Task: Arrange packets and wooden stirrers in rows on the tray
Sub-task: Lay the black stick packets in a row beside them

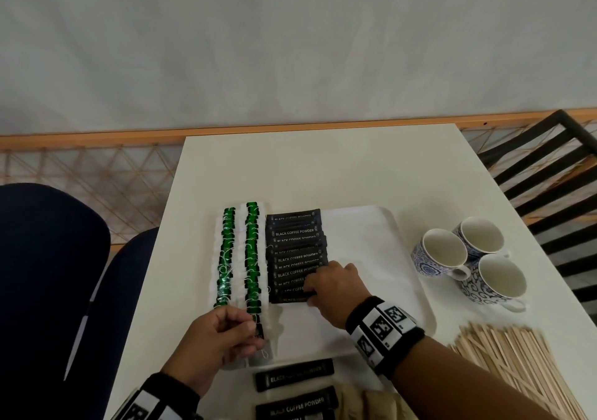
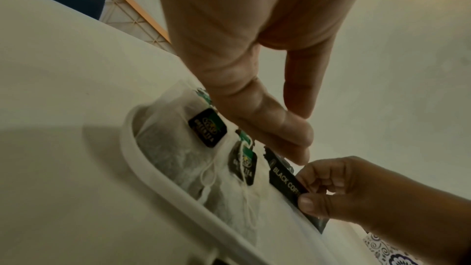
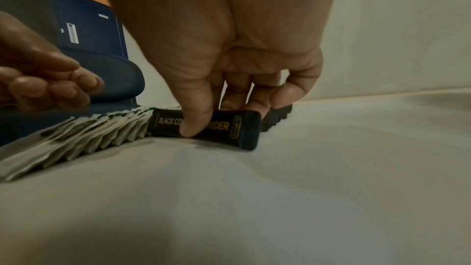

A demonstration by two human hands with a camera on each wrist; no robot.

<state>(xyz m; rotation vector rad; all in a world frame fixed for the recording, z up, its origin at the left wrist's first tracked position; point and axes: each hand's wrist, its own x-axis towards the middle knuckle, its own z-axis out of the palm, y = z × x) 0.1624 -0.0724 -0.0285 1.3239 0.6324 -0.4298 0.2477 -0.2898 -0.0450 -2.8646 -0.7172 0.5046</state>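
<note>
A white tray holds two rows of tea bags with green tags and a row of black coffee packets. My right hand pinches the nearest black packet at the row's near end, thumb in front, fingers behind. My left hand hovers over the near tea bags, fingers curled, thumb against forefinger, nothing visible between them. Two loose black packets lie on the table in front of the tray. Wooden stirrers are piled at the right.
Three blue-patterned cups stand right of the tray. Brown packets lie at the near edge, partly under my right forearm. A blue chair is left of the table and a black slatted chair at the far right.
</note>
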